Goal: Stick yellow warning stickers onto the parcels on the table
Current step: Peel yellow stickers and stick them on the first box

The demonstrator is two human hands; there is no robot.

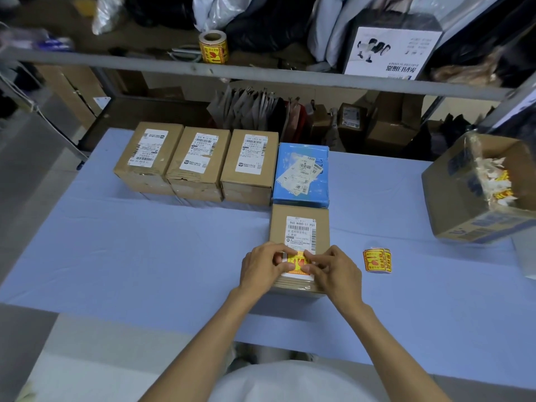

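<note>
Left hand [264,264] and right hand [333,271] pinch sticker [298,261] over parcel [300,227].

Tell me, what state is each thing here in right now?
Near parcel: closed, flat on the table, under both hands.
Yellow sticker: on its top, stuck or not unclear.
Left hand: pinches the sticker.
Right hand: pinches the sticker.
Three brown parcels: closed, no yellow sticker visible.
Blue parcel: closed, no yellow sticker visible.
Spare stickers: loose on the table.
Carton: open, tilted.
</note>
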